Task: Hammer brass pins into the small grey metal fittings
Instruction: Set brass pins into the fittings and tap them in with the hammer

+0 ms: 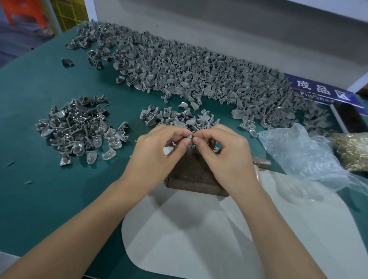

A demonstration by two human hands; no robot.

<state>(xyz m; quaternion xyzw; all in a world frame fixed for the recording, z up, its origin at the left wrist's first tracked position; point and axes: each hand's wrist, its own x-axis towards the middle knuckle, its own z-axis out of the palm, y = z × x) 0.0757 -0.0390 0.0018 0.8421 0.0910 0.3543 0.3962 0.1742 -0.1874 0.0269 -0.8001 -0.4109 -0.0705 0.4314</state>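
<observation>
Left hand point(156, 147) and right hand point(223, 150) meeting above the dark block point(194, 175), fingers point(188, 141) of both pinching 1 small grey fitting point(191, 137).

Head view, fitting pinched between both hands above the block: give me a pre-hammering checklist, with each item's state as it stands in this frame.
1. Fitting held: ok, fingertips of the left hand and right hand pinch it together.
2. Brass pin seated in the fitting: cannot tell, the fingers hide it.
3. Fitting set down on the dark block: not ok, it is held above the block.
4. Hammer in hand: not ok, both hands are busy; what looks like a hammer head lies by the right wrist.
5. Pin supply: ok, the bag of brass pins sits at the right.
6. Pile of fittings with pins: ok, apart at the left.
</observation>
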